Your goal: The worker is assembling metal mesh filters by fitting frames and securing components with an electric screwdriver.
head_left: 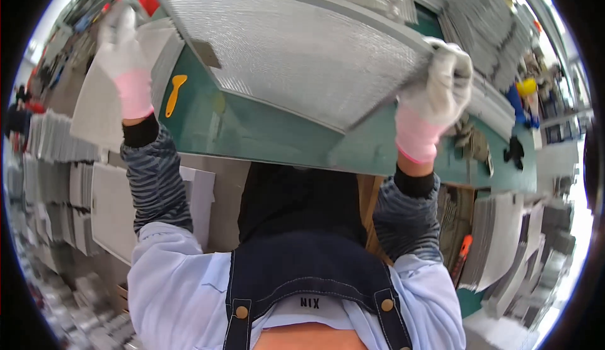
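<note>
A rectangular panel [296, 47] with a grey frame and a shiny, finely ribbed silver face stands tilted over the green table. My right hand [441, 82], in a white glove with a pink cuff, is closed round its right corner. My left hand [124, 57], gloved alike and somewhat blurred, is off the panel, left of its far left corner. Its fingers stretch away from me and hold nothing that I can see. Below it a pale sheet or panel [94, 110] lies at the table's left end. A yellow scraper [174, 95] rests between that sheet and the framed panel.
The green table [265, 132] runs across in front of me. Crumpled grey-brown gloves [472, 142] and a small black item [515, 153] lie at its right. Stacked grey panels [485, 28] stand at the back right. An orange-handled tool [464, 249] is below the right side.
</note>
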The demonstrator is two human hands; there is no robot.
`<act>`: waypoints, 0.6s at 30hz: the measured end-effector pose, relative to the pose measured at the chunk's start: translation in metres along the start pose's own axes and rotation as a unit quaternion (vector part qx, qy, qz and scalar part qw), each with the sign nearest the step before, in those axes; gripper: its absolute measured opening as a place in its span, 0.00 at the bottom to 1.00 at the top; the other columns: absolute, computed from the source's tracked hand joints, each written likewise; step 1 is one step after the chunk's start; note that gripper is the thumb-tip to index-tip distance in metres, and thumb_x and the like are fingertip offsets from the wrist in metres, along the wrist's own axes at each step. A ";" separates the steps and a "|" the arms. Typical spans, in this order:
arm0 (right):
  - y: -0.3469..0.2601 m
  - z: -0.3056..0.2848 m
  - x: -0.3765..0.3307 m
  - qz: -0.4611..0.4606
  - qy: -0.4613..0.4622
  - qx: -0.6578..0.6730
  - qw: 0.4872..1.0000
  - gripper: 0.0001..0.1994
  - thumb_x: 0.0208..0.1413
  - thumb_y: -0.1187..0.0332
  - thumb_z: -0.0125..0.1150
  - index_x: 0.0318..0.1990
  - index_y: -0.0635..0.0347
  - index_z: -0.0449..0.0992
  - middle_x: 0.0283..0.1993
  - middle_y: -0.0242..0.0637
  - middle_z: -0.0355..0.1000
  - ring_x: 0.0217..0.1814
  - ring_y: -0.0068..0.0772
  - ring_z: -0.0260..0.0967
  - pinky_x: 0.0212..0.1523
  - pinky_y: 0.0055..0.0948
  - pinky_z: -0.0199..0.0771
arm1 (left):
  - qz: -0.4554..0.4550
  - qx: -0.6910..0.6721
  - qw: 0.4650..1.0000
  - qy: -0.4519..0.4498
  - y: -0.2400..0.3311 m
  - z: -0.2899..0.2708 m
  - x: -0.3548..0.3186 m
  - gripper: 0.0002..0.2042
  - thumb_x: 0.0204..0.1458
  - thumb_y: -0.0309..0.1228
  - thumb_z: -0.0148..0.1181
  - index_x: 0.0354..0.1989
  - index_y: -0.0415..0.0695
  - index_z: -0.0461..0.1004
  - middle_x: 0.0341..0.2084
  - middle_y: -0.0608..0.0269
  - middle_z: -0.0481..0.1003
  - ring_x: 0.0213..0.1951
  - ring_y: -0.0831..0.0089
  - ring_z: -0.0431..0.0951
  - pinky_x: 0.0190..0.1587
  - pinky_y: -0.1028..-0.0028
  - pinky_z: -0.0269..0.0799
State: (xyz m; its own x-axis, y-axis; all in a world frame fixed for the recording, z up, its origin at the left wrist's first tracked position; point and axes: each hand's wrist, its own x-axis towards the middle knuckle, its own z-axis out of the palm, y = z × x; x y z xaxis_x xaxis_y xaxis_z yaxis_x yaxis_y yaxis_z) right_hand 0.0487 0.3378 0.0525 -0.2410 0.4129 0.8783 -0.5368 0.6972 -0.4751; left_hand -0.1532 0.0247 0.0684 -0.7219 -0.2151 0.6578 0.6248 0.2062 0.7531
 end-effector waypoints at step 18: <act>0.018 -0.033 0.024 0.276 -0.335 0.114 0.894 0.14 0.57 0.71 0.58 0.49 0.67 0.76 0.32 0.32 0.74 0.33 0.19 0.67 0.36 0.20 0.69 | 0.394 0.126 0.873 -0.261 0.118 0.105 -0.067 0.28 0.32 0.40 0.71 0.46 0.47 0.73 0.31 0.62 0.70 0.37 0.62 0.71 0.45 0.59 0.64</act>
State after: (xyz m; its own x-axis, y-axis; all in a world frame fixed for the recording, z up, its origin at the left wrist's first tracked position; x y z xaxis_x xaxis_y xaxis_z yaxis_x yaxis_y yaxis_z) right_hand 0.0596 0.3793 0.0629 -0.9088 0.1605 0.3850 -0.3194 0.3261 -0.8898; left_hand -0.0622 0.1637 0.1117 -0.1768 0.5376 0.8244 0.9505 0.3108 0.0012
